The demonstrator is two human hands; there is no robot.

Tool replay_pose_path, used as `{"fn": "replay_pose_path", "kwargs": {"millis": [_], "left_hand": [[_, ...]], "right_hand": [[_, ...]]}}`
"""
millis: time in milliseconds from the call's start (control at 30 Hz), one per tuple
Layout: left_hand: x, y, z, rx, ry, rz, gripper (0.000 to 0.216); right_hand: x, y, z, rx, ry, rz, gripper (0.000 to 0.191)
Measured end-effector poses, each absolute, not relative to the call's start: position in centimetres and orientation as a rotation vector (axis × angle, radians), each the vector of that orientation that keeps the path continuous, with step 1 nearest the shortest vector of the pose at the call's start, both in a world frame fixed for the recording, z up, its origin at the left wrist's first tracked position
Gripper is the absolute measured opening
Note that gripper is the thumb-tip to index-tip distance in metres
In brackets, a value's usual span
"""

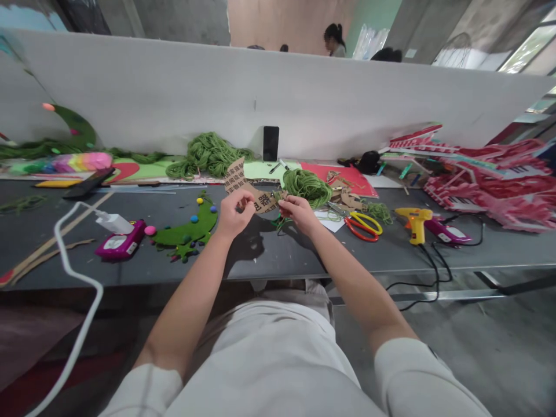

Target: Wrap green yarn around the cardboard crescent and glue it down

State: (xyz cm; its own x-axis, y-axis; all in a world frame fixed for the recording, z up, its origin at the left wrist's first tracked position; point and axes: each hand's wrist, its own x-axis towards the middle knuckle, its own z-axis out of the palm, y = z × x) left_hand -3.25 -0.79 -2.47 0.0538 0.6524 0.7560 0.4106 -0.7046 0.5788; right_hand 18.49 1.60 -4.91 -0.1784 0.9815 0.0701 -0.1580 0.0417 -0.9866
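A brown cardboard crescent [262, 202] with printed black characters is held up above the dark table. My right hand [299, 213] pinches its right end, where some green yarn lies against the card. In front of the crescent's left part is my left hand [236, 212], thumb and fingers pressed together; what they grip is too small to make out. Just behind my right hand sits a bundle of green yarn [307, 187]. Left of my hands lies a green crescent [187, 231] with coloured pompoms and a small green star.
Red-and-yellow scissors [365, 226] and a yellow glue gun [414, 223] with black cables lie to the right. Pink-red pieces [499, 185] are heaped beyond. A purple power strip [120, 240] with a white cable is at left. A phone [271, 143] leans on the white partition [174, 92].
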Motion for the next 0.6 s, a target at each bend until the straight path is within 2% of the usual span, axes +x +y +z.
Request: {"fn": "replay_pose_path", "kwargs": {"millis": [600], "left_hand": [[-2.38,-1.85,-1.69,2.0,1.037,1.611,0.011]], "right_hand": [[18.25,1.27,-4.81,-0.924,-1.335,1.346,0.044]]}}
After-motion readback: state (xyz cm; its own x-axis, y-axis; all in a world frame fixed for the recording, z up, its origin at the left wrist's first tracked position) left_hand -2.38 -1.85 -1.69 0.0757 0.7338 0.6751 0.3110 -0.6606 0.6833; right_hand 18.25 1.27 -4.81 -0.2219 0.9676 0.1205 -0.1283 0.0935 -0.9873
